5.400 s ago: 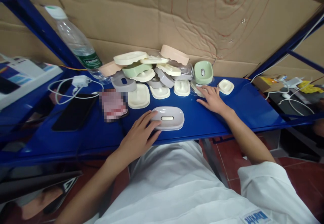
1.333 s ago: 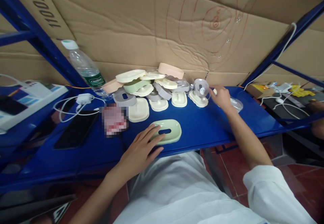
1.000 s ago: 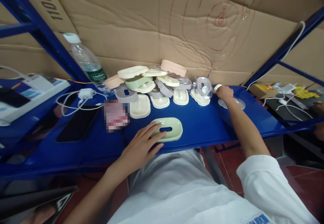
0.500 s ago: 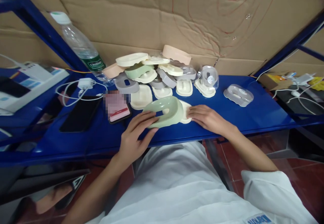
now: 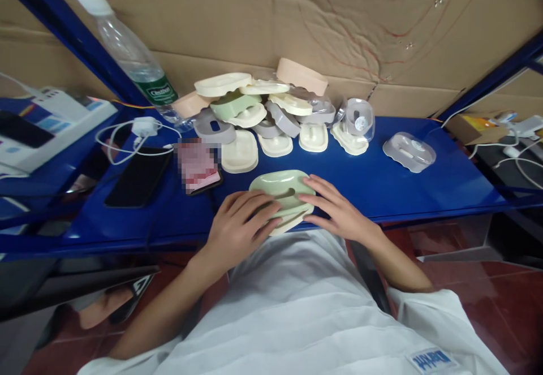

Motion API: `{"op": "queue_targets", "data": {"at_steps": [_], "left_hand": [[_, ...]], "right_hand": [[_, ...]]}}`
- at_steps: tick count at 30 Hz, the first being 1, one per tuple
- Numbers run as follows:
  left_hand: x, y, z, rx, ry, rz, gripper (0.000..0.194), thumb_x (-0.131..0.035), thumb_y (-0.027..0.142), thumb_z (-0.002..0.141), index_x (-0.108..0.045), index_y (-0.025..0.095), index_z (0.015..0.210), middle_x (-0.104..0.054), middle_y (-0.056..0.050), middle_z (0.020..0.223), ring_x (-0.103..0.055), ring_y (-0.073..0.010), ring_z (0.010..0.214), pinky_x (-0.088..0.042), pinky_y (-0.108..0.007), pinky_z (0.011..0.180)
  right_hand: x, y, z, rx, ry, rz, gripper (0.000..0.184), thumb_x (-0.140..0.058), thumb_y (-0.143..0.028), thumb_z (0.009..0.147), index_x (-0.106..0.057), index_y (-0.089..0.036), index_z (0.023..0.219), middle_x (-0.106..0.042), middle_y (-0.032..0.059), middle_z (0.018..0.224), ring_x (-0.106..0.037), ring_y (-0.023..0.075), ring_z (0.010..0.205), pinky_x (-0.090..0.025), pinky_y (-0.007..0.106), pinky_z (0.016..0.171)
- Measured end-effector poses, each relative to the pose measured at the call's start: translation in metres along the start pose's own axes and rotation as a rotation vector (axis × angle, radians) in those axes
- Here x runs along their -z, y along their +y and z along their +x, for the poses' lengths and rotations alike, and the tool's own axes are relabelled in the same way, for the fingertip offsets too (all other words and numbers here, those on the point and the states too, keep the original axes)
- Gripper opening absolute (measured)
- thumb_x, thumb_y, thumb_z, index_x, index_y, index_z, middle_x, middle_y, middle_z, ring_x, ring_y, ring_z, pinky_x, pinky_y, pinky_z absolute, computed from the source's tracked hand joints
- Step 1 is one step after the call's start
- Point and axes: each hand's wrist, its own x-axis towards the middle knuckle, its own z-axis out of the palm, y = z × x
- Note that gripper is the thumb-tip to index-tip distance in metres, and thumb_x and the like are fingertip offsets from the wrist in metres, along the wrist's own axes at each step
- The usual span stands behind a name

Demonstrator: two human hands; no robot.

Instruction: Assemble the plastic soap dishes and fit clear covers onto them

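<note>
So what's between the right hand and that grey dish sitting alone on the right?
Only blue tabletop lies between the right hand and the grey dish; you can see it in the head view.

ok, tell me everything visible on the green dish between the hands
The green dish is pale, glossy and plastic-looking, a rounded oblong with a raised rim and an elongated recess or slot in its floor. It sits open side up at the near edge of the blue table. A cream piece shows below its near side; whether they're seated together isn't clear. Fingers of the left hand cover its left part; the right hand touches its right rim.
</note>
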Motion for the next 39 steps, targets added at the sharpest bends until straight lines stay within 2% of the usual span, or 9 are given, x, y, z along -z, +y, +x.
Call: {"op": "queue_targets", "data": {"at_steps": [3, 8, 11, 16, 24, 28, 31, 35, 39], "left_hand": [[0.005, 0.009, 0.001, -0.054, -0.006, 0.096, 0.015, -0.077, 0.028, 0.102, -0.075, 0.026, 0.117, -0.084, -0.003, 0.111, -0.079, -0.0240, 0.106, -0.055, -0.041, 0.093], [0.006, 0.016, 0.000, -0.123, -0.075, 0.129, 0.021, -0.077, 0.035, 0.103, -0.073, 0.022, 0.120, -0.083, -0.007, 0.109, -0.078, -0.0247, 0.099, -0.054, -0.040, 0.083], [0.004, 0.012, -0.003, -0.093, -0.151, 0.101, 0.026, -0.074, 0.037, 0.104, -0.072, 0.024, 0.126, -0.082, -0.008, 0.116, -0.078, -0.0267, 0.104, -0.055, -0.041, 0.087], [-0.003, 0.000, -0.003, -0.022, -0.142, 0.068, 0.020, -0.068, 0.024, 0.107, -0.072, 0.023, 0.127, -0.081, -0.008, 0.120, -0.078, -0.0265, 0.110, -0.056, -0.040, 0.092], [-0.012, -0.012, -0.006, 0.045, -0.184, -0.061, 0.022, -0.064, 0.021, 0.107, -0.075, 0.025, 0.126, -0.078, -0.009, 0.124, -0.075, -0.0271, 0.119, -0.057, -0.046, 0.108], [-0.011, -0.011, -0.007, 0.041, -0.160, -0.066, 0.036, -0.073, 0.031, 0.104, -0.069, 0.025, 0.139, -0.057, -0.018, 0.160, -0.056, -0.0379, 0.150, -0.051, -0.056, 0.120], [-0.011, -0.011, -0.006, 0.087, -0.191, -0.084, 0.062, -0.073, 0.040, 0.105, -0.051, 0.025, 0.160, -0.030, -0.023, 0.178, -0.036, -0.0437, 0.165, -0.046, -0.063, 0.126], [-0.012, -0.012, -0.006, 0.126, -0.317, -0.097, 0.060, -0.065, 0.039, 0.109, -0.047, 0.023, 0.164, -0.041, -0.022, 0.173, -0.039, -0.0403, 0.164, -0.046, -0.061, 0.128], [-0.013, -0.014, -0.007, 0.115, -0.336, -0.075, 0.053, -0.062, 0.039, 0.110, -0.053, 0.021, 0.159, -0.046, -0.021, 0.170, -0.037, -0.0392, 0.165, -0.044, -0.061, 0.130]], "right_hand": [[-0.004, 0.002, 0.004, -0.005, 0.042, 0.073, 0.037, -0.065, -0.030, 0.110, -0.070, -0.030, 0.146, -0.066, 0.0085, 0.158, -0.048, 0.0292, 0.160, -0.049, 0.054, 0.130], [-0.003, 0.003, 0.005, -0.046, 0.074, 0.097, 0.033, -0.062, -0.027, 0.111, -0.071, -0.029, 0.143, -0.069, 0.0082, 0.154, -0.052, 0.0278, 0.157, -0.050, 0.054, 0.130], [-0.003, 0.002, 0.003, -0.081, 0.059, 0.079, 0.033, -0.061, -0.030, 0.111, -0.071, -0.031, 0.142, -0.069, 0.0079, 0.153, -0.053, 0.0291, 0.157, -0.049, 0.056, 0.129], [-0.003, 0.003, 0.005, -0.072, 0.057, -0.053, 0.034, -0.072, -0.042, 0.106, -0.072, -0.029, 0.137, -0.072, 0.0103, 0.145, -0.047, 0.0339, 0.161, -0.035, 0.063, 0.136], [-0.010, 0.004, 0.004, -0.052, 0.046, -0.105, 0.031, -0.063, -0.032, 0.110, -0.075, -0.031, 0.139, -0.076, 0.0083, 0.141, -0.063, 0.0294, 0.148, -0.046, 0.058, 0.131], [0.005, 0.010, 0.006, -0.044, -0.002, -0.103, 0.049, -0.061, -0.042, 0.111, -0.060, -0.034, 0.159, -0.058, 0.0082, 0.166, -0.048, 0.0318, 0.160, -0.038, 0.060, 0.135], [0.028, 0.034, 0.020, -0.130, 0.007, -0.221, 0.062, -0.055, -0.047, 0.113, -0.041, -0.034, 0.172, -0.038, 0.0092, 0.180, -0.033, 0.0349, 0.168, -0.030, 0.064, 0.136], [0.058, 0.090, 0.055, -0.168, -0.002, -0.411, 0.068, -0.054, -0.053, 0.111, -0.039, -0.026, 0.173, -0.037, 0.0128, 0.180, -0.029, 0.0389, 0.169, -0.022, 0.068, 0.137], [0.072, 0.148, 0.091, -0.341, 0.171, -0.574, 0.074, -0.058, -0.060, 0.107, -0.043, -0.022, 0.168, -0.038, 0.0159, 0.179, -0.032, 0.0423, 0.167, -0.020, 0.072, 0.134]]}}
